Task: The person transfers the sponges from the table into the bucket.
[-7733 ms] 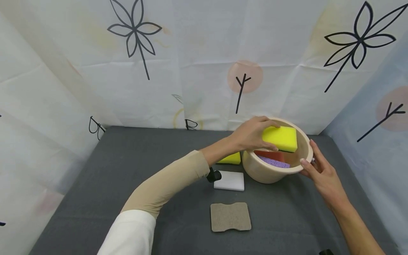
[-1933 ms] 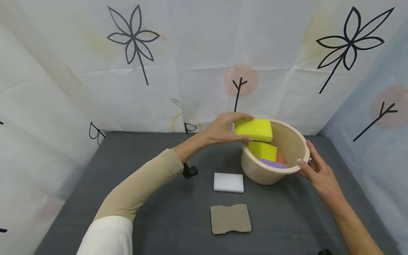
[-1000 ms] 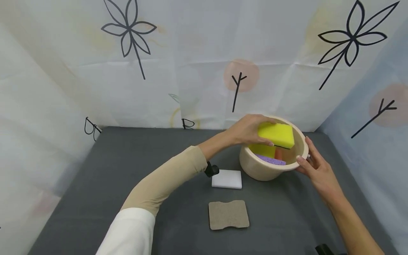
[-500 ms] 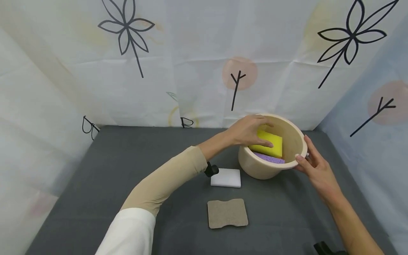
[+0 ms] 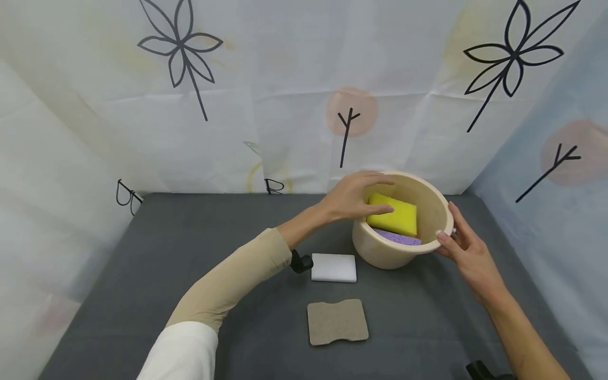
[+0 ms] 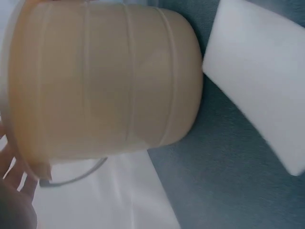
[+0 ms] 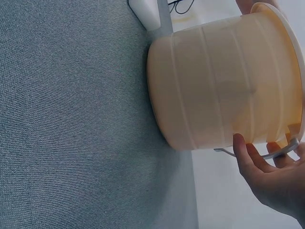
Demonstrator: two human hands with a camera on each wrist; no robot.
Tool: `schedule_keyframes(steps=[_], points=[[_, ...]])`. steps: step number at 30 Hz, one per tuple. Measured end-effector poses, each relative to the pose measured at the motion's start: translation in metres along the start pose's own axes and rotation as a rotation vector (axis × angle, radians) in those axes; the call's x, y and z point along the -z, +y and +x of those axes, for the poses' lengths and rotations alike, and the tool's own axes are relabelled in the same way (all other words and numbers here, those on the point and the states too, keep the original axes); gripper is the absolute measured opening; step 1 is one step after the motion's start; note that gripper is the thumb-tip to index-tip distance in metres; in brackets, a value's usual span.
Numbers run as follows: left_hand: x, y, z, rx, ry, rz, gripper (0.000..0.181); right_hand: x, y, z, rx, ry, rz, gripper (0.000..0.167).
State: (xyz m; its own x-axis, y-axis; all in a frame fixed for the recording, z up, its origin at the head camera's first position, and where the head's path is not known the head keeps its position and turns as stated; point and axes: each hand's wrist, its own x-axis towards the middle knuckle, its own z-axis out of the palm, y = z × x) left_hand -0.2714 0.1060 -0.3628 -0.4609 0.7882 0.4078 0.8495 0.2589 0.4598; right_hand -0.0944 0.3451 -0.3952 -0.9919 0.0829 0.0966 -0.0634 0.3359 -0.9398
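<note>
A cream bucket (image 5: 387, 253) with a thin handle (image 7: 281, 151) stands at the back right of the table. Inside it lies a yellow sponge (image 5: 396, 216), tilted above a purple sponge (image 5: 398, 237); whatever lies deeper is hidden. My left hand (image 5: 353, 195) is at the bucket's left rim, thumb and fingers spread apart near the yellow sponge, with nothing pinched between them. On the other side, my right hand (image 5: 470, 258) holds the bucket's right rim, its thumb at the lip and its fingers around the outside.
A white sponge (image 5: 333, 268) lies on the dark grey table (image 5: 228, 338) just left of the bucket. Closer to the front is a flat grey-brown sponge (image 5: 337, 322) with notched long sides. Patterned white cloth (image 5: 285, 95) rises behind the table.
My left hand has lowered the yellow sponge into the bucket, let it go and drawn back slightly left. A second yellow sponge, earlier beside the bucket, went in before. The right hand stays.
</note>
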Motion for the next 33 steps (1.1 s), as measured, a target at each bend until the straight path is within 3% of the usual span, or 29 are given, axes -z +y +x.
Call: schedule_keyframes(steps=[6, 12, 17, 21, 27, 33], points=[[0.004, -0.009, -0.035, 0.05, 0.089, -0.089, 0.066, 0.002, 0.0, 0.0, 0.016, 0.007, 0.064, 0.074], [-0.007, -0.019, -0.073, 0.078, 0.104, -0.078, 0.073, 0.003, 0.001, 0.0, 0.014, -0.001, 0.076, 0.073], [-0.014, -0.024, -0.097, 0.086, 0.103, -0.092, 0.08, 0.0, 0.001, -0.001, 0.014, 0.003, 0.066, 0.073], [-0.016, -0.025, -0.112, 0.123, 0.042, -0.112, 0.077, -0.003, 0.0, 0.0, 0.003, 0.012, 0.06, 0.073], [-0.023, -0.026, -0.134, 0.196, -0.125, -0.114, 0.08, -0.005, -0.001, 0.003, 0.003, 0.006, 0.056, 0.074], [-0.037, -0.025, -0.148, 0.18, -0.271, -0.092, 0.091, -0.002, 0.001, -0.002, 0.006, 0.006, 0.054, 0.073]])
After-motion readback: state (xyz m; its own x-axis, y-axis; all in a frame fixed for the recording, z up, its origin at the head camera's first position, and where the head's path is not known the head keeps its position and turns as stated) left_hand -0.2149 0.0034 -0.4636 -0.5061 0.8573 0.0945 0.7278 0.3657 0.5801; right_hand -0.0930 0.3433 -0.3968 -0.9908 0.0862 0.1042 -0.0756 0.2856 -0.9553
